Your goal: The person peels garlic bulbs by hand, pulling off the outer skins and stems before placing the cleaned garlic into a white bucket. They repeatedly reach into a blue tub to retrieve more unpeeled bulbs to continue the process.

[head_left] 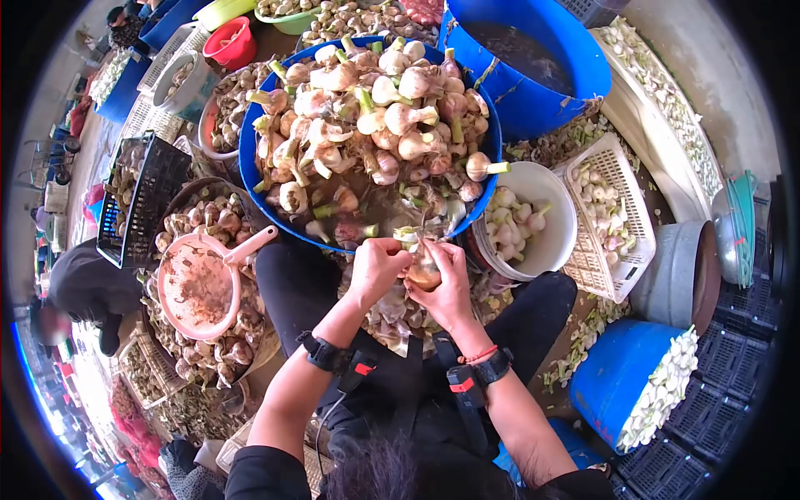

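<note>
Both hands meet just below the near rim of a big blue tub (247,158) heaped with garlic bulbs (333,137) above murky water. My right hand (439,283) has its fingers wrapped round a brownish garlic bulb (424,272). Against the bulb's left side, my left hand (380,271) is closed in a pinch; what its fingertips hold is too small to make out. Papery peelings (392,314) lie beneath the hands. To the right, a white bucket (560,218) holds peeled garlic (512,223).
A pink strainer (197,286) rests on garlic at the left, near a black crate (152,200). On the right are a cream basket (637,242), a metal tub (673,271) and a blue barrel (617,375). Another blue tub (533,112) stands ahead. A person (96,287) crouches far left.
</note>
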`<act>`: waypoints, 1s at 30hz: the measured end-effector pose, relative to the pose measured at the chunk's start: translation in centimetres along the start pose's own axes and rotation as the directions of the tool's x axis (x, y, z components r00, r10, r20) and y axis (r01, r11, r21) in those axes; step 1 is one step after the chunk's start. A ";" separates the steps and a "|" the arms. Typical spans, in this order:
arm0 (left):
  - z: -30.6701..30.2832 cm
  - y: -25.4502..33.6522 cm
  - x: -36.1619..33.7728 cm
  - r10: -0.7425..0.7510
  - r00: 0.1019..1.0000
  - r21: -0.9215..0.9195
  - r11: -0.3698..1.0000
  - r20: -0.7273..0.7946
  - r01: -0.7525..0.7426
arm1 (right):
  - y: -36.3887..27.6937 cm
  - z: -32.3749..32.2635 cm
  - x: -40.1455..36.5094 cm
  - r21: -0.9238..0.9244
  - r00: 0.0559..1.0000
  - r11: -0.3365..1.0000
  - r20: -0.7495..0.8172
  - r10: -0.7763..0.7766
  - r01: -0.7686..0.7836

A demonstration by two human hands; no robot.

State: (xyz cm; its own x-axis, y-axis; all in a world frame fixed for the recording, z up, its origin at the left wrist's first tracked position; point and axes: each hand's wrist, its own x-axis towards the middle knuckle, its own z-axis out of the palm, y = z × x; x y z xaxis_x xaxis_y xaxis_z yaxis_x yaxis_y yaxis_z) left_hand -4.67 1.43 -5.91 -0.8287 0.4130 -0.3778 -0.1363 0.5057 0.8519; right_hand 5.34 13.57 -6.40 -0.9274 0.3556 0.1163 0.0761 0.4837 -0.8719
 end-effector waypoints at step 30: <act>0.0 -5.1 -0.5 -0.051 0.816 -0.817 -0.061 0.576 0.573 | 0.9 -1.9 -1.5 0.770 0.802 0.229 0.554 0.222 -0.595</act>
State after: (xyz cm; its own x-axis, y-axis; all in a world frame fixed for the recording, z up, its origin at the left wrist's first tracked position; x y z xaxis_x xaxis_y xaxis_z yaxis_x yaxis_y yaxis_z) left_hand -3.54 -1.34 -10.13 -0.3569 0.7475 -0.5603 -0.9102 -0.4133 0.0285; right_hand 7.50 15.01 -6.42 -0.9301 -0.0506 -0.3637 0.2873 -0.7170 -0.6351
